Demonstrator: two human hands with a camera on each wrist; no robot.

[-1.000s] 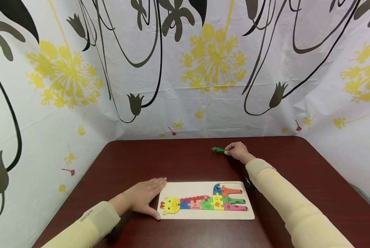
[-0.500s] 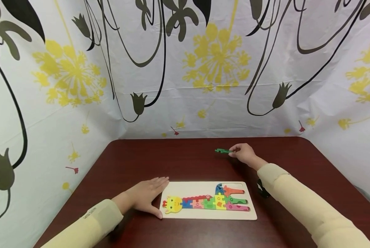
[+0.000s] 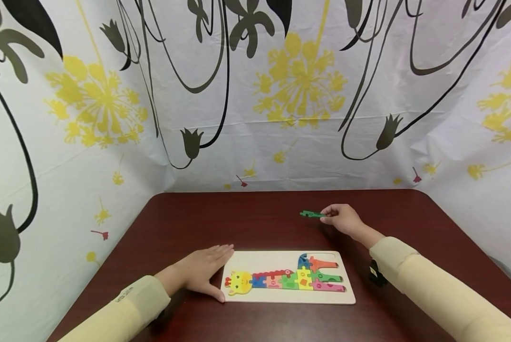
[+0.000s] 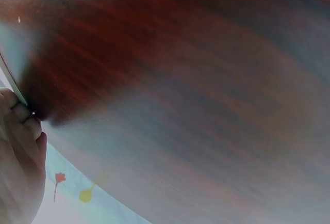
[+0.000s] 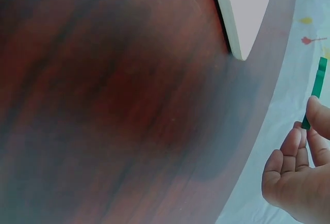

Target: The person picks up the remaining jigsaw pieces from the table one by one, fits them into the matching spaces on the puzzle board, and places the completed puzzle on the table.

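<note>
A white board bearing a colourful giraffe jigsaw puzzle lies flat, with the giraffe's yellow head to the left. My left hand rests at the board's left edge, thumb spread from its straight fingers; the left wrist view catches part of that hand. Beyond the board, my right hand pinches the right end of a green puzzle piece between thumb and fingers, above the table. The right wrist view has the green piece edge-on, its lower end covered by the thumb.
The dark red-brown table has rounded far corners. A white curtain with yellow, grey and red plant prints hangs behind it and along both sides. A small black device sits under the right cuff.
My right hand has moved right and nearer to me, carrying the green puzzle piece. The head view has shifted slightly; the left hand stays at the board's edge.
</note>
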